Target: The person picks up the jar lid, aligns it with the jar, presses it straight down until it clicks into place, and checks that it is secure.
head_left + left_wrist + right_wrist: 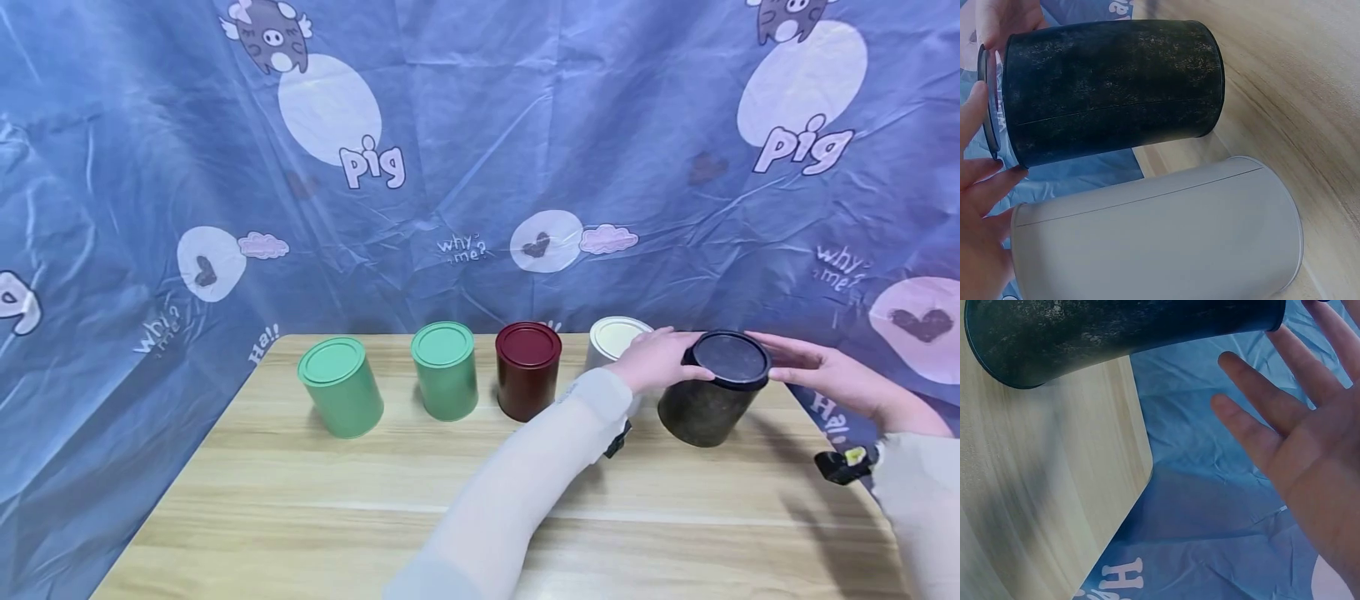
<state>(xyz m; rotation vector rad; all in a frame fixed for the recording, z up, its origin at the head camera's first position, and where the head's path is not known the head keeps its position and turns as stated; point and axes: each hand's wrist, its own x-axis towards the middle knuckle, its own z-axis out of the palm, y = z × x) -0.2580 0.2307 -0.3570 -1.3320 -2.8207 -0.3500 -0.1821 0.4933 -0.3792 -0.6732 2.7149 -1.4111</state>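
Note:
At the right end of a row of cans stands a black can point(693, 417), its dark surface scuffed. Its black lid point(729, 358) is raised off the rim; a narrow gap shows between them in the left wrist view. My left hand point(660, 360) holds the lid's left edge, thumb in front and fingers behind. From the opposite side my right hand point(851, 379) pinches the lid's edge, its lower fingers spread beside the can in the right wrist view. Close under my left hand is a white can point(1160, 237), partly hidden in the head view.
Leftward in the row stand a dark red can point(528, 375) and two green cans, the nearer one point(447, 375) and the far-left one point(343, 392), all lidded. The wooden table point(300, 517) ends at a blue printed cloth point(465, 150) behind and at both sides.

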